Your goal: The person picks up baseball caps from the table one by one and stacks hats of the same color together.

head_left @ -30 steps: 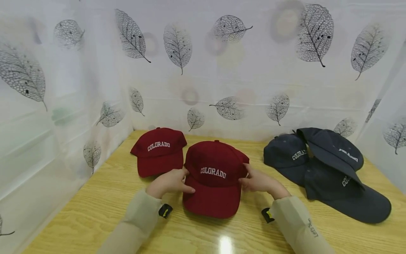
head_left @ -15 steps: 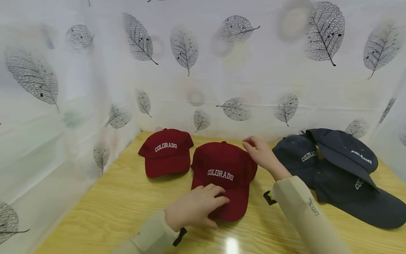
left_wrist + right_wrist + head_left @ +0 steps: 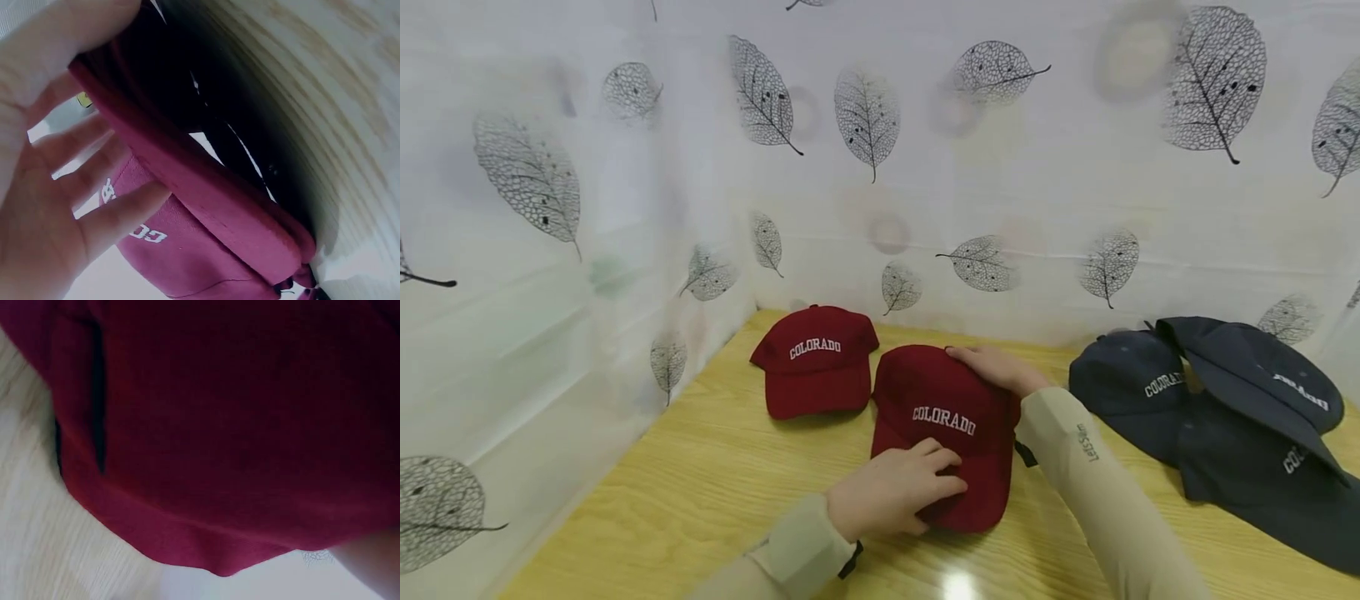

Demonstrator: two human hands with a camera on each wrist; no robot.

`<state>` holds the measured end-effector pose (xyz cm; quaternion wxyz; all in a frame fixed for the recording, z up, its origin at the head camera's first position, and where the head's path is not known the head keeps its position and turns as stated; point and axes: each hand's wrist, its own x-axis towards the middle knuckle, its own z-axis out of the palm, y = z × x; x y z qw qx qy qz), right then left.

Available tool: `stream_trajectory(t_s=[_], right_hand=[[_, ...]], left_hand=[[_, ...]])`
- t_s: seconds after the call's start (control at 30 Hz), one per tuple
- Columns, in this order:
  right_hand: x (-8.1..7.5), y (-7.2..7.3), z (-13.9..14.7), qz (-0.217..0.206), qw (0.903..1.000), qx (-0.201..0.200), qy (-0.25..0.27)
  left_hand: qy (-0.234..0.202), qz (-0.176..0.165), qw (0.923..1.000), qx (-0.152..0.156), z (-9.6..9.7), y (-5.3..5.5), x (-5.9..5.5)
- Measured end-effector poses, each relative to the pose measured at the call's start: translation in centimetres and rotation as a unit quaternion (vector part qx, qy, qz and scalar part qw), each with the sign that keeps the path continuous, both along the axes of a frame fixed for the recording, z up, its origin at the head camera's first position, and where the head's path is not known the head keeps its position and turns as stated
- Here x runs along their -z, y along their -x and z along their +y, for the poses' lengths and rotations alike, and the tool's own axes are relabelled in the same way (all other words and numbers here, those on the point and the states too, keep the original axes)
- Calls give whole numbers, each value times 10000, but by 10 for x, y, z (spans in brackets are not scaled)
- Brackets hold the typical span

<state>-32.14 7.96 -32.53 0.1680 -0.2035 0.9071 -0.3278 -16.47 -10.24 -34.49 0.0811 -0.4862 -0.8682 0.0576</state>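
Observation:
A dark red baseball cap (image 3: 925, 379) lettered COLORADO stands on the table, brim toward me. My left hand (image 3: 901, 487) holds its brim at the front left. In the left wrist view the thumb goes under the brim (image 3: 187, 178) and the fingers spread over its top. My right hand (image 3: 997, 368) rests on the crown's upper right side, fingers extended toward the top button. In the right wrist view the cap's side (image 3: 237, 444) fills most of the picture, with only a bit of the right hand (image 3: 375, 562) at the lower right corner.
Another red COLORADO cap (image 3: 816, 362) sits to the left and behind. Several navy caps (image 3: 1247, 425) overlap in a heap at the right. A leaf-patterned white curtain (image 3: 925, 167) closes off the back and left of the wooden table (image 3: 700, 500).
My left hand has moved from the cap's left side to its front brim. The right hand lifted off the right side and came down on the crown. The head view has turned left.

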Motion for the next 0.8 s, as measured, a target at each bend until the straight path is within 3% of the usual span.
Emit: stream_trajectory(t_s=[0.13,0.27,0.4,0.53,0.63,0.73,0.8], right_hand=[[-1,-2,-1,-474,9986,-111,210],[-4,-7,-2,-1152,9912,-208,622],[-5,-10,-2,-1194,9903,-238,668],[-1,-11,0,-502,9976,-243,412],[1,-13,2,471,9987,51,164],[-2,-24,2,1565,9871,345,28],[-5,-37,2,2328,9718,362,-52]], left_hand=[[37,72,10000,45,0,2,1],[-13,145,9997,193,-1,4,3],[-140,136,9994,294,-3,5,2],[-289,49,9992,289,-4,4,1],[-437,-98,9987,243,-4,4,-1],[-826,-376,9957,190,-6,5,-2],[-1275,-440,9907,183,-10,9,-4]])
